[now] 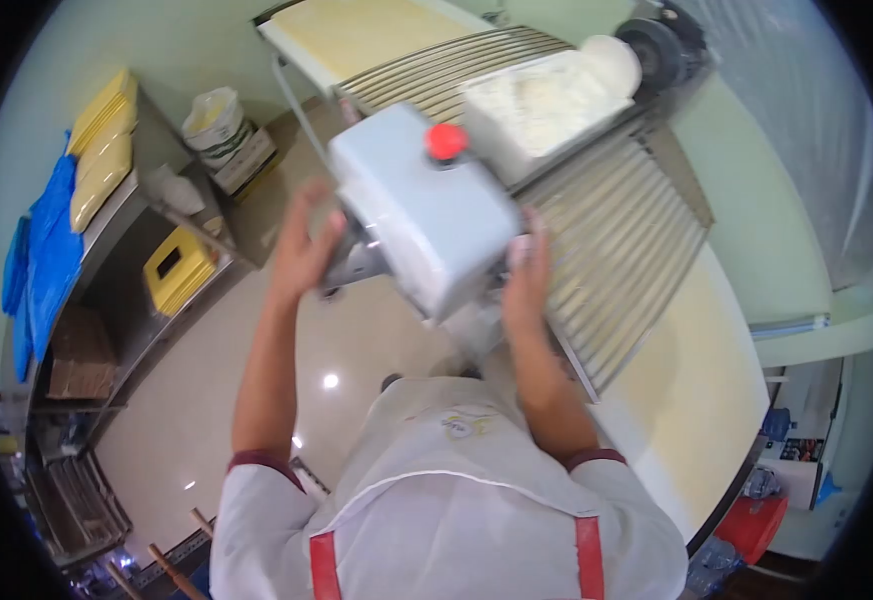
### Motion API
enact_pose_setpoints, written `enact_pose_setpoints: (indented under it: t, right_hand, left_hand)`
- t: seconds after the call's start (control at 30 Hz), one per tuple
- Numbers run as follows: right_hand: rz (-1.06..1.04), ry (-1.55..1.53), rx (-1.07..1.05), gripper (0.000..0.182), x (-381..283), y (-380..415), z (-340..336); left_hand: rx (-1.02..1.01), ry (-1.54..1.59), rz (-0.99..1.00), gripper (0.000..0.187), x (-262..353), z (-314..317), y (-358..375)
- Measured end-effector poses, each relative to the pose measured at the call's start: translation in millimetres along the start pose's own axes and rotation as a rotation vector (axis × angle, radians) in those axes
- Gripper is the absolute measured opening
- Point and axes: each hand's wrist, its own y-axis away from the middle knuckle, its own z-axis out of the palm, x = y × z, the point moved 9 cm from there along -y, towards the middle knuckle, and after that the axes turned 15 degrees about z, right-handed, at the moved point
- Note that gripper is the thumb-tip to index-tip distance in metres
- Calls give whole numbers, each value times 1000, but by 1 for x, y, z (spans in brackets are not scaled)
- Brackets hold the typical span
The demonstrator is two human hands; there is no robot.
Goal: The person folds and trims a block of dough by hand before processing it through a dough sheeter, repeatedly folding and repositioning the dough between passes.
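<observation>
A dough sheeter's pale grey housing (417, 195) with a red push button (447, 143) on top stands in front of me. My left hand (305, 245) is at the housing's left side, beside a grey metal fitting (359, 262). Its fingers and thumb are spread and slightly blurred, holding nothing. Along the right side of the housing is my right hand (527, 275), fingers stretched upward and close against it or touching it. A dark part lies partly hidden by that hand. Behind the housing sits a metal bin of white flour (547, 105).
Slatted metal guards (627, 260) flank the housing over a long belt (692, 400) dusted pale yellow. At left, a steel shelf unit (147, 215) carries yellow packs (107, 150) and blue plastic (47, 240). A white sack (215, 125) stands near the wall. Tiled floor (357, 350) lies below.
</observation>
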Motion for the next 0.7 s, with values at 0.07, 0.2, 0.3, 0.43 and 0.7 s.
enact_pose_setpoints:
  t: [0.07, 0.2, 0.3, 0.43, 0.7]
  right_hand:
    - [75, -132, 86, 54, 13, -9, -9]
    - [112, -367, 102, 53, 23, -11, -6]
    - [89, -376, 173, 44, 16, -7, -7]
    - [120, -367, 242, 46, 17, -6, -8]
    - [137, -346, 301, 42, 23, -6, -15]
  left_hand:
    - [-356, 465, -390, 63, -49, 30, 89]
    - [-206, 561, -359, 46, -57, 40, 113]
    - [-66, 412, -242, 32, -64, 37, 111]
    - [35, 284, -140, 26, -53, 27, 104]
    - [29, 167, 6, 27, -49, 20, 95]
